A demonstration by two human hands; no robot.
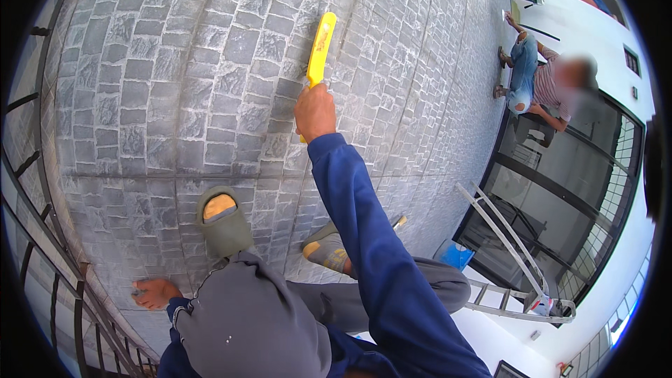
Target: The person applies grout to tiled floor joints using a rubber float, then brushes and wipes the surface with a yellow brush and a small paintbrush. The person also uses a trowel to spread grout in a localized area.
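Observation:
My right hand is wrapped round a long yellow tool, shaped like a hand brush. Its narrow, rounded end points away from me over the grey stone-patterned floor and has brownish marks on it. Its underside is hidden, so bristles cannot be made out. Down at the lower left, my left hand is low by the floor near the railing, fingers stretched out, with no held thing visible. Between the hands are my feet, one in an olive slide, the other in a grey and yellow sock.
Black metal railing runs along the left. To the right, a person in a striped top and torn jeans crouches near the wall. An aluminium stepladder leans before a dark glass door, with a blue container beside it.

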